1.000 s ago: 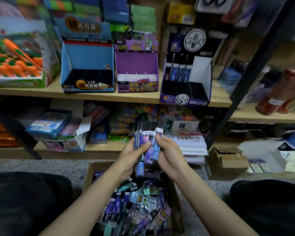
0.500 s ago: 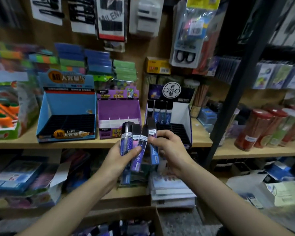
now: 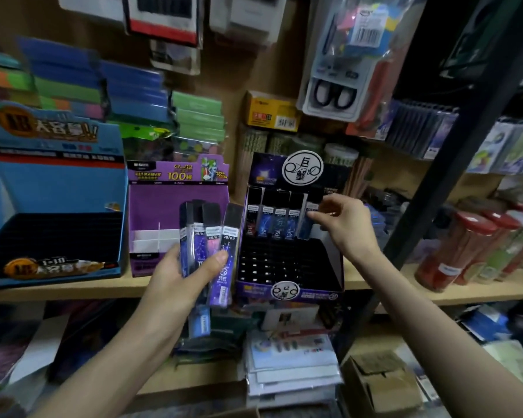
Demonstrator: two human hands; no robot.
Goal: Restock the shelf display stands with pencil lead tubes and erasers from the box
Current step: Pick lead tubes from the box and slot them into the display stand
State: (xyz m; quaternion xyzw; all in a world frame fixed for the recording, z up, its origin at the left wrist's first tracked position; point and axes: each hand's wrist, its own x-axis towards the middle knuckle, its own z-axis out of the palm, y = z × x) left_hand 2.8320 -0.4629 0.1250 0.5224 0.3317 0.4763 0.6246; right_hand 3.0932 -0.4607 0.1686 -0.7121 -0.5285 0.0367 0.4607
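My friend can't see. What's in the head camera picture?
The right hand pinches a lead tube beside four tubes in the back row of the dark stand. The left hand holds a fan of more tubes.

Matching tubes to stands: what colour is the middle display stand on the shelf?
The middle display stand is purple, with white dividers inside, seen in the head view.

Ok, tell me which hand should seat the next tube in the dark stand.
Right. The right hand is at the back row of the dark stand, pinching a tube beside four standing tubes; the left hand grips the spare tubes.
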